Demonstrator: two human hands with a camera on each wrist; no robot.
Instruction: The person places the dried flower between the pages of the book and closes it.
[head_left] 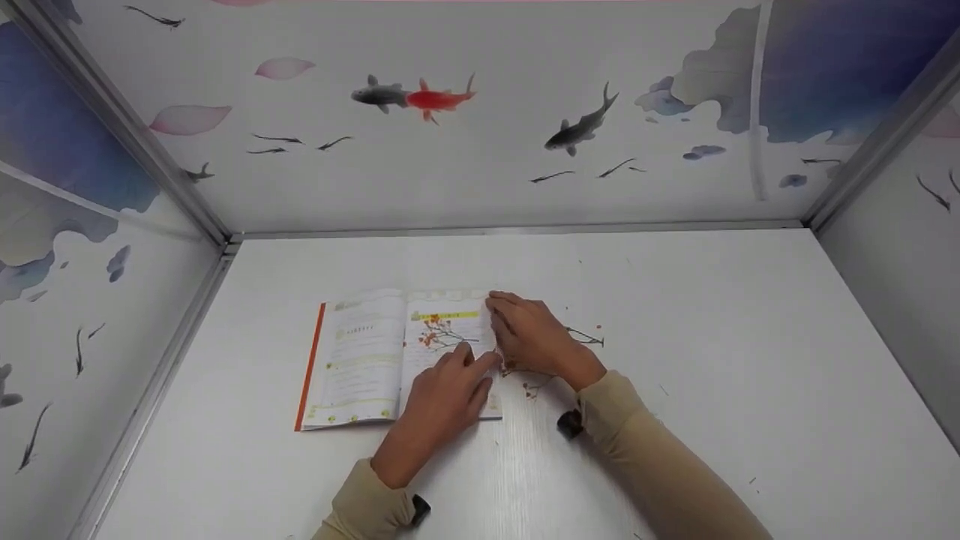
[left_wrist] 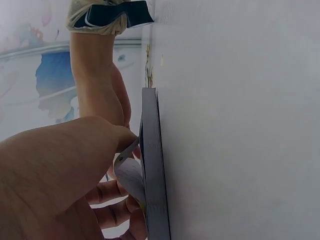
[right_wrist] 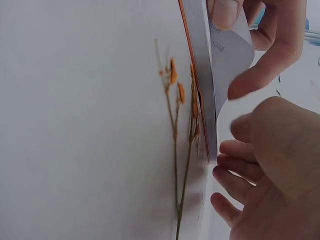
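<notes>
An open book with an orange cover edge lies on the white table. A dried sprig with small orange flowers rests on its right page. My left hand lies over that page, its thumb and forefinger pinching the lifted, curling page at the book's outer edge. My right hand is at the book's upper right edge, fingers loosely bent and fingertips right at the corner. Under and beside the right hand, another dried sprig lies on the table, partly hidden from the head view.
The white table bears a few tiny plant scraps right of the book. Panels printed with fish and petals enclose it at the back and both sides, joined by metal frame edges. Each wrist wears a black device.
</notes>
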